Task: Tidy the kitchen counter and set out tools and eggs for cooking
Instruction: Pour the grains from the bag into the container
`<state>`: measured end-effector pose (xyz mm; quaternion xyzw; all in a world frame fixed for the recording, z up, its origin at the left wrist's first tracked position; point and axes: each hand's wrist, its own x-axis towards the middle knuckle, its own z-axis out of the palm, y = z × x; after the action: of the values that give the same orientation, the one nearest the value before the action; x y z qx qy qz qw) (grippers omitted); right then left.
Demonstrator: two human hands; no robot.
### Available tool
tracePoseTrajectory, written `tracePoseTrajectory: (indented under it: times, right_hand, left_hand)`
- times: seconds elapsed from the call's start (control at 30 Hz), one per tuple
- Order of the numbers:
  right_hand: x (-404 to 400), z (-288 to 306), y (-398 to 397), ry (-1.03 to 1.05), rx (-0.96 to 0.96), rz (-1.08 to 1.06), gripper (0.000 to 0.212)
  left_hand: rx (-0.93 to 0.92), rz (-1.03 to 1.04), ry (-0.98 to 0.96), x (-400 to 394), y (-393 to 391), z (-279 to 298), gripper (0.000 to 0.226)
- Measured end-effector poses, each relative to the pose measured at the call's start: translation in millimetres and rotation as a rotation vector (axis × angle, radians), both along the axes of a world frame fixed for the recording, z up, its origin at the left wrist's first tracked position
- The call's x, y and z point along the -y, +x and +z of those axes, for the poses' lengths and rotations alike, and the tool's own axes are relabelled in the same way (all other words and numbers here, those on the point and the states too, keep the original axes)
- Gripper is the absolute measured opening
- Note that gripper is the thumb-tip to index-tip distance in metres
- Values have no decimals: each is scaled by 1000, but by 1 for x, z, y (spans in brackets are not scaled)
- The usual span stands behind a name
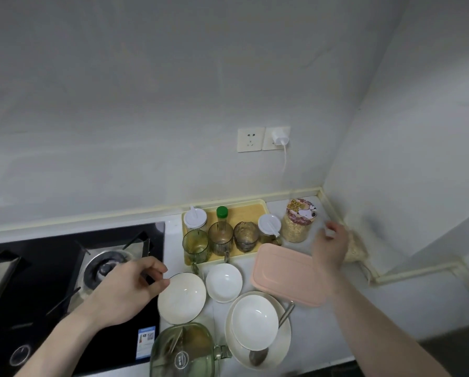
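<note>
On the counter, left hand (130,289) fingers pinch bowl (181,299) rim; right hand (332,244) fingers blurred; stove sticker (145,342) unreadable.

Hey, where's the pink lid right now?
In the head view the pink lid lies flat on the counter right of centre, just in front of the yellow tray, right of the small white bowl and below the right hand.

Head camera looks steeply down (wide-angle, close) over the counter (407,300).

I am looking at a home kitchen — a black gas hob (73,270) set in a white counter (391,303), bowls (181,297), and wall sockets (251,139).
</note>
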<state>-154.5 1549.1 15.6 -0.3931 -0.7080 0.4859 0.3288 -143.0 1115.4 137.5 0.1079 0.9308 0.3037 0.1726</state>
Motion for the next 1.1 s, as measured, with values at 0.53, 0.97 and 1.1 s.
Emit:
tracePoseTrajectory:
  times: [0.53,0.97,1.1]
  right_hand:
    - [323,43,36,146,145,1484,32]
    - [581,88,178,267,94,2013,41]
    - [660,94,239,300,43,2154,43]
  left_hand:
    - [-108,527,32,136,133,-37,23]
    - [-184,977,-55,326,372,-16,38]
    - [-204,1121,-83,376,458,-10,38]
